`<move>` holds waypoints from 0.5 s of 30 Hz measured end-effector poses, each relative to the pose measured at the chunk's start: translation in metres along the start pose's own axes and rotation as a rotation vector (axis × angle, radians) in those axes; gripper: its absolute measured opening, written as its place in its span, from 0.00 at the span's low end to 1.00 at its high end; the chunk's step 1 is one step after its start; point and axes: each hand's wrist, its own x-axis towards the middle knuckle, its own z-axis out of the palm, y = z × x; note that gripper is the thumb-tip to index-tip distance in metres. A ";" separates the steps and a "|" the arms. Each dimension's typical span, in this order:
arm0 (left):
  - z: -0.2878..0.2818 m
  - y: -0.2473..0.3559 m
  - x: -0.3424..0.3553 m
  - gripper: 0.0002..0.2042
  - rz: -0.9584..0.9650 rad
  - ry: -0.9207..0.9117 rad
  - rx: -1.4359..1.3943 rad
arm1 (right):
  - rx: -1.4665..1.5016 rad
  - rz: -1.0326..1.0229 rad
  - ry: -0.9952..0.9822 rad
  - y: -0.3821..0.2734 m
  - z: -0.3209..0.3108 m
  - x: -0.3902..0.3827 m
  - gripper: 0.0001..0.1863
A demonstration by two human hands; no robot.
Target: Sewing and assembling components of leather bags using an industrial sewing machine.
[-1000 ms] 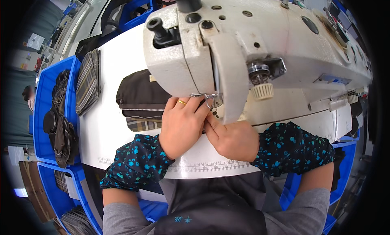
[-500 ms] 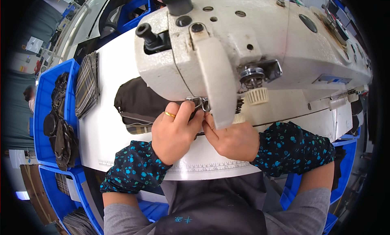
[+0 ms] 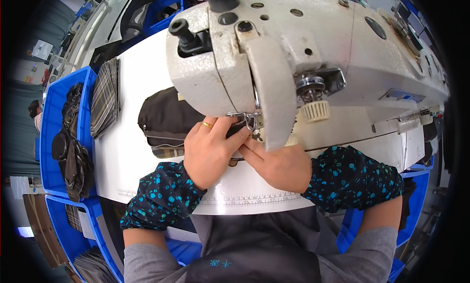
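A dark brown fabric piece (image 3: 169, 114) with a zipper (image 3: 238, 128) and a plaid strip along its near edge lies left of and under the sewing machine head (image 3: 220, 70). My left hand (image 3: 208, 148), with a ring on one finger, is closed on the fabric, its fingertips and thumb beside the zipper teeth at the metal presser foot (image 3: 249, 120). Close against that thumb, my right hand (image 3: 281, 166) has its fingers pressed together at the fabric's near edge. What lies under its fingertips is partly hidden. A white machine lever (image 3: 274, 94) hangs just above it.
Folded plaid pieces (image 3: 105, 97) lie at the left of the white table (image 3: 132, 173). Blue bins (image 3: 49, 136) holding dark fabric items stand beyond its left edge, and another blue bin (image 3: 418, 200) is at the right. A printed ruler (image 3: 259, 201) runs along the near edge.
The left fingers have spread slightly and the thumb reaches toward the presser foot, exposing more zipper teeth. The right fingertips have drawn slightly left and nearer me. The view has shifted a little.
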 end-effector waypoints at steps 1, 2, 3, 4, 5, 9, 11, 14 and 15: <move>0.000 0.000 0.000 0.23 -0.001 0.000 -0.001 | 0.003 0.000 -0.003 0.000 0.000 0.000 0.19; 0.001 -0.001 0.000 0.23 -0.001 -0.013 -0.011 | 0.006 -0.001 -0.005 0.000 0.000 0.000 0.19; 0.000 -0.001 0.000 0.23 -0.001 -0.026 -0.021 | 0.006 -0.001 -0.005 0.000 0.000 0.000 0.19; 0.000 -0.002 0.000 0.23 -0.001 -0.026 -0.021 | 0.012 0.003 -0.003 0.000 -0.001 0.000 0.19; 0.000 -0.002 0.001 0.23 0.003 -0.034 -0.027 | 0.019 0.007 -0.001 0.000 -0.001 0.001 0.18; -0.007 0.001 0.003 0.25 -0.006 -0.119 -0.042 | 0.015 0.014 -0.024 -0.001 -0.004 0.000 0.17; -0.012 0.006 0.003 0.25 -0.034 -0.150 -0.056 | -0.018 0.021 -0.164 -0.001 -0.006 -0.001 0.21; -0.016 0.009 0.005 0.26 -0.071 -0.189 -0.070 | 0.046 0.006 -0.055 0.000 -0.005 0.001 0.15; -0.016 0.009 0.006 0.26 -0.079 -0.195 -0.071 | 0.044 0.002 -0.041 0.000 -0.006 0.002 0.15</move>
